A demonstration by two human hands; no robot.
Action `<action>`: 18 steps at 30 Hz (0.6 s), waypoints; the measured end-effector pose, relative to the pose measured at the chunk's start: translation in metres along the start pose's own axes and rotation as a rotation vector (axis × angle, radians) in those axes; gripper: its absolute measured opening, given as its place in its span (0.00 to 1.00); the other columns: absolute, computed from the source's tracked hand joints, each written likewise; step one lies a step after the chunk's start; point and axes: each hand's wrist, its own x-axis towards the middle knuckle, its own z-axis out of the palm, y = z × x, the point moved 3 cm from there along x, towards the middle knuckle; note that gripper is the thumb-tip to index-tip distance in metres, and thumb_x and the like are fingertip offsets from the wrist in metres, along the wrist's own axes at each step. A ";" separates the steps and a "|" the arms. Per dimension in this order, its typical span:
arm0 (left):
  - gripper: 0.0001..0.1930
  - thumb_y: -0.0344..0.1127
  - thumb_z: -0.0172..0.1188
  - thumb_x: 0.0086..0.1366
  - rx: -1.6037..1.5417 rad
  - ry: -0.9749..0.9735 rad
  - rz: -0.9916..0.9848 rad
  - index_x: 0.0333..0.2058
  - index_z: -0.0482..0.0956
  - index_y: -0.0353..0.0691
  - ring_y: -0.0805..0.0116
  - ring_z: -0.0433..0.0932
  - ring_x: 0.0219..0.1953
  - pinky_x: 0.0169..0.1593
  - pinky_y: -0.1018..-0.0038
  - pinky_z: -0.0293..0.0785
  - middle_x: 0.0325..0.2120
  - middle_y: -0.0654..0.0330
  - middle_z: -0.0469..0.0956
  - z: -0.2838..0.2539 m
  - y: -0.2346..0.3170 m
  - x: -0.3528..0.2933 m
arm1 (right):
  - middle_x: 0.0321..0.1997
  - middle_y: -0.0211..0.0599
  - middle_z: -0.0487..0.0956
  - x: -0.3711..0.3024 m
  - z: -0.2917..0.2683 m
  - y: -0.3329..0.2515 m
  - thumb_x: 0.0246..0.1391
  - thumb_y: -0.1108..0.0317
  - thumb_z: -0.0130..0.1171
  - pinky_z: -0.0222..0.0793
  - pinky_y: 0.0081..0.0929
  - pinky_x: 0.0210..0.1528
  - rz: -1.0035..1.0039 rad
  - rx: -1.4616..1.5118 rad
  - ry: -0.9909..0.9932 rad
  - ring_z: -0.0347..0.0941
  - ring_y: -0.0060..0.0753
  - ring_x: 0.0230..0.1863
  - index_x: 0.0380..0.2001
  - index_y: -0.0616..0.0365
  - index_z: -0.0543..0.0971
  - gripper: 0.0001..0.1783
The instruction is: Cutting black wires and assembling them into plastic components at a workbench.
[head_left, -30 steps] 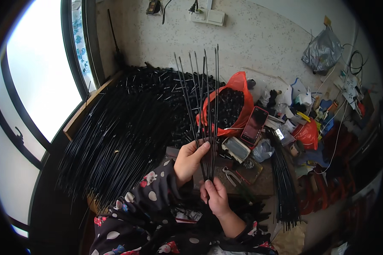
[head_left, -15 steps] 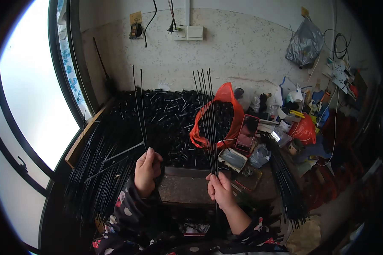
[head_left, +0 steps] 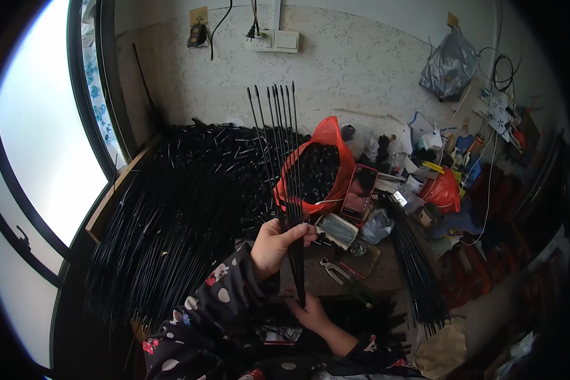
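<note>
A bunch of thin black rods (head_left: 298,271) with thicker tips stands nearly upright in front of me, fanned out at the top. My left hand (head_left: 281,243) grips the bunch around its middle, thumb across the rods. Lower down, my right hand (head_left: 311,315) closes around their bottom ends; some of its fingers are hidden. Behind the rods sits a red plastic bag (head_left: 343,166) filled with small black parts. A dense heap of similar black rods (head_left: 155,234) lies to the left of my left arm.
Loose black parts (head_left: 202,149) cover the back of the bench. A phone (head_left: 360,190), pliers (head_left: 333,270) and a clear plastic bag (head_left: 377,227) lie to the right. Another rod bundle (head_left: 415,266) slopes down the right side. A wooden edge (head_left: 117,190) borders the left.
My left hand has moved right, bringing its rods together with those from my right hand. My right hand has dropped to the lower ends. The pliers are now uncovered.
</note>
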 end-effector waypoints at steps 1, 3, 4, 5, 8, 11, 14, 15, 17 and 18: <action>0.09 0.28 0.55 0.59 0.052 -0.025 -0.002 0.39 0.75 0.32 0.68 0.77 0.35 0.43 0.73 0.73 0.31 0.56 0.78 -0.003 -0.001 -0.002 | 0.29 0.29 0.73 -0.001 -0.001 0.006 0.51 0.72 0.54 0.67 0.18 0.28 0.095 0.070 -0.078 0.70 0.19 0.24 0.49 0.60 0.67 0.20; 0.09 0.26 0.56 0.58 0.123 -0.088 0.005 0.39 0.75 0.32 0.69 0.77 0.34 0.42 0.74 0.73 0.31 0.57 0.78 -0.009 -0.008 -0.010 | 0.37 0.33 0.74 0.005 -0.008 0.006 0.55 0.64 0.50 0.66 0.22 0.40 0.146 0.284 -0.110 0.71 0.23 0.35 0.51 0.59 0.67 0.20; 0.09 0.24 0.56 0.58 0.202 -0.157 0.023 0.39 0.75 0.32 0.70 0.77 0.34 0.42 0.76 0.73 0.30 0.57 0.79 -0.011 -0.013 -0.017 | 0.42 0.36 0.74 0.012 -0.013 0.005 0.57 0.58 0.48 0.65 0.25 0.47 0.099 0.428 -0.067 0.71 0.26 0.42 0.51 0.59 0.66 0.22; 0.09 0.23 0.56 0.58 0.241 -0.211 -0.037 0.38 0.76 0.32 0.72 0.77 0.34 0.41 0.77 0.72 0.31 0.59 0.79 -0.012 -0.022 -0.026 | 0.53 0.41 0.69 0.016 -0.016 0.016 0.58 0.49 0.42 0.57 0.31 0.57 0.287 0.755 -0.046 0.65 0.32 0.54 0.52 0.61 0.65 0.29; 0.08 0.26 0.59 0.56 0.774 -0.577 0.434 0.36 0.78 0.37 0.64 0.78 0.35 0.41 0.76 0.72 0.32 0.58 0.79 -0.022 -0.034 -0.056 | 0.56 0.49 0.66 0.048 -0.018 -0.004 0.56 0.39 0.34 0.57 0.42 0.58 0.659 1.259 -0.227 0.64 0.42 0.56 0.54 0.62 0.61 0.37; 0.10 0.25 0.61 0.49 0.850 -0.758 0.484 0.33 0.77 0.37 0.59 0.77 0.32 0.37 0.70 0.72 0.30 0.57 0.77 -0.037 -0.063 -0.083 | 0.52 0.59 0.67 0.076 -0.013 -0.014 0.54 0.36 0.34 0.63 0.49 0.52 0.725 1.391 -0.366 0.67 0.55 0.50 0.50 0.66 0.62 0.40; 0.08 0.27 0.60 0.52 1.091 -0.669 0.442 0.33 0.78 0.38 0.58 0.77 0.32 0.36 0.71 0.73 0.30 0.55 0.78 -0.060 -0.089 -0.081 | 0.44 0.52 0.72 0.120 -0.020 -0.008 0.53 0.35 0.37 0.66 0.45 0.51 0.703 1.148 -0.091 0.71 0.50 0.45 0.41 0.65 0.65 0.37; 0.10 0.28 0.61 0.52 1.095 -0.582 0.444 0.35 0.78 0.38 0.57 0.78 0.32 0.35 0.70 0.74 0.30 0.55 0.78 -0.065 -0.094 -0.077 | 0.41 0.48 0.72 0.133 -0.026 -0.009 0.52 0.35 0.39 0.67 0.41 0.50 0.662 0.956 0.015 0.71 0.47 0.45 0.43 0.65 0.65 0.37; 0.13 0.29 0.62 0.50 1.026 -0.474 0.471 0.37 0.77 0.39 0.57 0.78 0.32 0.36 0.71 0.74 0.31 0.55 0.78 -0.073 -0.097 -0.063 | 0.39 0.44 0.72 0.152 -0.036 0.002 0.52 0.35 0.41 0.68 0.38 0.49 0.633 0.762 0.119 0.72 0.43 0.45 0.44 0.65 0.65 0.38; 0.15 0.29 0.64 0.48 1.043 -0.400 0.389 0.38 0.77 0.39 0.55 0.77 0.36 0.40 0.70 0.73 0.35 0.54 0.77 -0.083 -0.104 -0.058 | 0.42 0.41 0.72 0.161 -0.047 0.003 0.52 0.35 0.39 0.65 0.34 0.50 0.462 0.410 0.216 0.69 0.40 0.49 0.50 0.64 0.62 0.40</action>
